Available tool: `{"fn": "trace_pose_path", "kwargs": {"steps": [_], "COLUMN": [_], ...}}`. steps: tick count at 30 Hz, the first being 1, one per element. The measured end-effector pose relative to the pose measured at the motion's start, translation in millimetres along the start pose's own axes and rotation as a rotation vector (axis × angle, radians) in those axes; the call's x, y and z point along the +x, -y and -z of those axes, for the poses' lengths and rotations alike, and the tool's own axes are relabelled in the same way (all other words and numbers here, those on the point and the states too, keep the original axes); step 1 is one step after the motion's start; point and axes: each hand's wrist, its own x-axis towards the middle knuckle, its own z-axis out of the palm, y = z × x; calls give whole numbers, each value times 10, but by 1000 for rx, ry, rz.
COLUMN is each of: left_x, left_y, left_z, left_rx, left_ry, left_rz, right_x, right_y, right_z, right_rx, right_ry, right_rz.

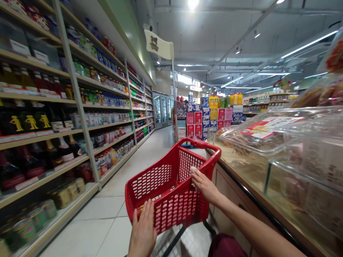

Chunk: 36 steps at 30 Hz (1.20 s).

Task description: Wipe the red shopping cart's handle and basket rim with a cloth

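A red plastic shopping cart with a perforated basket stands in front of me, turned at an angle in the aisle. My left hand rests against its near side at the lower left, fingers stretched out and lying along the rim. Farther along the same rim is my right hand, reaching in from the right with its fingers bent together. A small white wad like tissue shows at those fingertips; its exact kind is too small to tell. Something small and yellow lies low inside the basket, partly hidden by my left fingers.
Shelves of bottles and cans line the left side. Close on the right is a display counter with clear plastic packages. Stacked drink cartons and a pole with a bear flag stand ahead. Tiled floor runs toward glass-door coolers.
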Motion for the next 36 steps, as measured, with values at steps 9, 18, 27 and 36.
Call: {"fn": "trace_pose_path", "kwargs": {"steps": [9, 18, 27, 36], "left_x": [70, 190, 139, 329], "left_y": [-271, -188, -443, -287], "left_z": [-77, -24, 7, -6], "left_rx": [-23, -107, -171, -94], "left_ry": [29, 174, 206, 245], "left_rz": [11, -10, -187, -92], "right_x": [112, 112, -312, -217], "right_y": [504, 637, 1017, 1132], "right_z": [-206, -205, -261, -129], "right_rx": [193, 169, 354, 533], "right_ry": [-10, 36, 10, -151], "right_rz": [-97, -121, -151, -257]}}
